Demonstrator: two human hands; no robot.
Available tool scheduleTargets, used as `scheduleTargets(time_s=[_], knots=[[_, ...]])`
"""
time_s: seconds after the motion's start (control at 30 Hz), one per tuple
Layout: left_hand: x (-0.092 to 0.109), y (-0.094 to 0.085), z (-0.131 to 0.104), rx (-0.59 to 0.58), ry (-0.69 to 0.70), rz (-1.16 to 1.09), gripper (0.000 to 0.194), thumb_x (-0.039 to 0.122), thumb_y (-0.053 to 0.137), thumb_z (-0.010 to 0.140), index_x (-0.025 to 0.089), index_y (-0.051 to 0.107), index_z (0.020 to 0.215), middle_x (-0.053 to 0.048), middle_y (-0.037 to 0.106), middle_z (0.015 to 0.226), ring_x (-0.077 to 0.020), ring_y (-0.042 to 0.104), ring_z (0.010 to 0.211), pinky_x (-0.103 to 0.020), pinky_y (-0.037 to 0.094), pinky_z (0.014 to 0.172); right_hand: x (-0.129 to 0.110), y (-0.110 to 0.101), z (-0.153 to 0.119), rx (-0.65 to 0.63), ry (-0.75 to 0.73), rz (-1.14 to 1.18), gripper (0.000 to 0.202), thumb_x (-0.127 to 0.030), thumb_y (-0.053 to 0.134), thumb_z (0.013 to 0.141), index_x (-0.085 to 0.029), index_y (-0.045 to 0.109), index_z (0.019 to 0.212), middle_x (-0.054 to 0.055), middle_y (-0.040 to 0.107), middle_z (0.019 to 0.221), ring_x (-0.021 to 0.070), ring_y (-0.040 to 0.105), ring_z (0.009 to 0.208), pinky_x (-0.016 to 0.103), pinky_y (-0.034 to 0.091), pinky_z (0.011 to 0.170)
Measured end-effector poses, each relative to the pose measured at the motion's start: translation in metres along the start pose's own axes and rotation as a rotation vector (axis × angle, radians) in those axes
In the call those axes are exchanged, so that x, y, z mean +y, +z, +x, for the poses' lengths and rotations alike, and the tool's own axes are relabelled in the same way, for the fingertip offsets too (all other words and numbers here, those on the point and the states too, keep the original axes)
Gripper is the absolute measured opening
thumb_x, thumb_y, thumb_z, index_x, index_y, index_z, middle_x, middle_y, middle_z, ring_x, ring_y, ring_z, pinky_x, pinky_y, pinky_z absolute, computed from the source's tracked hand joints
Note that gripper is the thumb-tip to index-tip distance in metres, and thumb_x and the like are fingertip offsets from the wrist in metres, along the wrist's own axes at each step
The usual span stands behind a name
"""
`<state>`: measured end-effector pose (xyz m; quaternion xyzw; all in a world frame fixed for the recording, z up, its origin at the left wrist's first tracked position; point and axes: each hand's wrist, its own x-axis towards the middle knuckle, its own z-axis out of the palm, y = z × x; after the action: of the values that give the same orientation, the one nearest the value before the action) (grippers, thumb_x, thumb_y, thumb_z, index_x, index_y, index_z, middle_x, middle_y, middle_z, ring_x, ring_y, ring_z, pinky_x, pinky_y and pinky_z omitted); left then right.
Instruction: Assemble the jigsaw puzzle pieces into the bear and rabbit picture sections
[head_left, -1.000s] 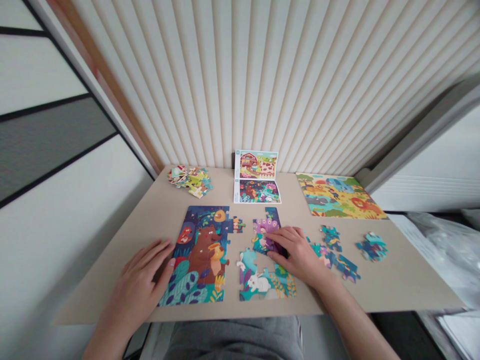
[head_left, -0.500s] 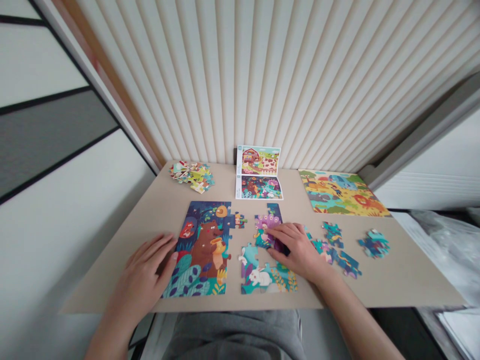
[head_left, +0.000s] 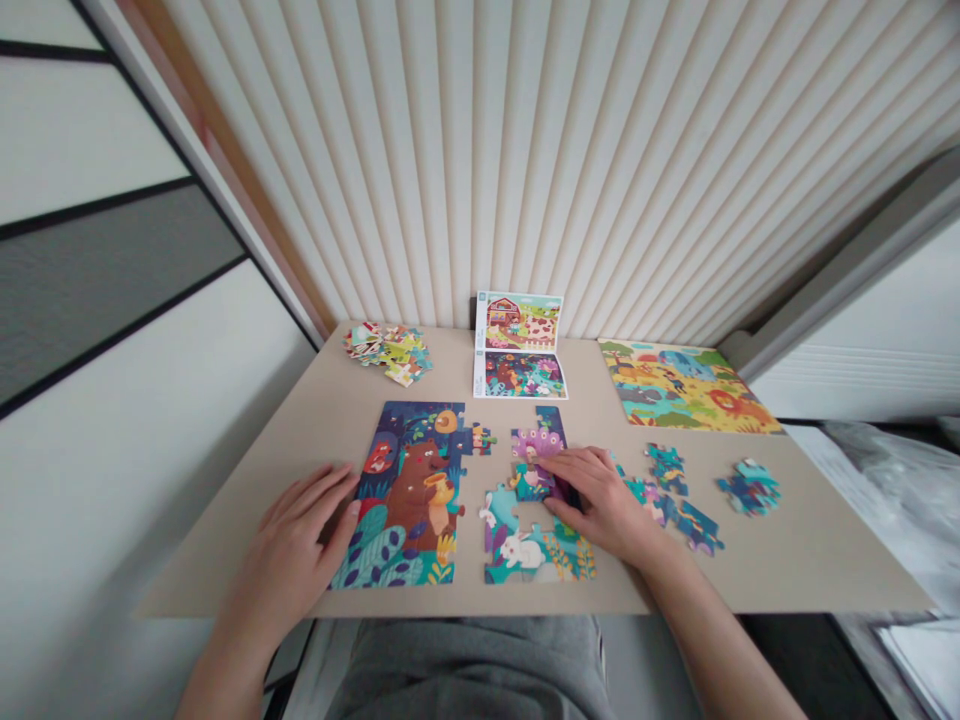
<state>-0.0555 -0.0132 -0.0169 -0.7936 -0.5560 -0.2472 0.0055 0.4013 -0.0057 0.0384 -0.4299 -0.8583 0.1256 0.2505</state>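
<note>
My left hand (head_left: 300, 540) lies open at the left edge of the bear puzzle section (head_left: 409, 490), fingers stretched out and thumb near its lower left. My right hand (head_left: 604, 500) rests on the right side of the purple peacock puzzle section (head_left: 538, 442), its fingertips and thumb gripping there and hiding part of it. Below and touching that section is the rabbit puzzle section (head_left: 523, 552). A gap of bare table separates the bear section from these. A small joined piece (head_left: 481, 438) juts from the bear section's right side.
Loose joined pieces (head_left: 666, 468) and a piece strip (head_left: 699, 528) lie right of my hand, with a small pile (head_left: 750, 488) beyond. Another pile (head_left: 388, 352) sits back left. A picture leaflet (head_left: 521, 345) leans at the back wall; a finished animal puzzle (head_left: 686, 385) lies back right.
My right hand has shifted slightly, its fingertips drawing back to the right and showing more of the teal part under the peacock. The left hand stays by the bear section.
</note>
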Motion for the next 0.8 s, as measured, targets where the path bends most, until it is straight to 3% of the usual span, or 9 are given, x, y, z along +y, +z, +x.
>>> scheduleTargets(time_s=[0.23, 0.47, 0.8], knots=[[0.0, 0.0, -0.001, -0.016, -0.014, -0.004, 0.043, 0.045, 0.054, 0.105, 0.027, 0.066, 0.142, -0.008, 0.067, 0.149, -0.0309, 0.06, 0.141, -0.054, 0.046, 0.124, 0.004, -0.001, -0.004, 0.024, 0.009, 0.012, 0.052, -0.03, 0.07, 0.101, -0.031, 0.056, 0.152, 0.009, 0.074, 0.138, 0.0287, 0.066, 0.126, 0.053, 0.048, 0.11], [0.001, -0.002, 0.0, -0.002, -0.002, -0.023, 0.042, 0.044, 0.054, 0.106, 0.026, 0.067, 0.142, -0.009, 0.068, 0.147, -0.0313, 0.061, 0.14, -0.054, 0.047, 0.123, 0.005, -0.01, -0.006, 0.16, 0.071, -0.038, 0.046, -0.033, 0.069, 0.102, -0.03, 0.062, 0.147, 0.011, 0.076, 0.129, 0.0311, 0.068, 0.122, 0.054, 0.052, 0.105], [0.001, -0.002, 0.0, -0.011, -0.004, -0.027, 0.039, 0.042, 0.055, 0.105, 0.027, 0.068, 0.139, -0.008, 0.068, 0.147, -0.0308, 0.06, 0.142, -0.054, 0.046, 0.123, 0.009, -0.008, -0.007, 0.148, 0.062, -0.051, 0.049, -0.034, 0.068, 0.101, -0.031, 0.06, 0.15, 0.01, 0.076, 0.129, 0.032, 0.069, 0.121, 0.056, 0.052, 0.106]])
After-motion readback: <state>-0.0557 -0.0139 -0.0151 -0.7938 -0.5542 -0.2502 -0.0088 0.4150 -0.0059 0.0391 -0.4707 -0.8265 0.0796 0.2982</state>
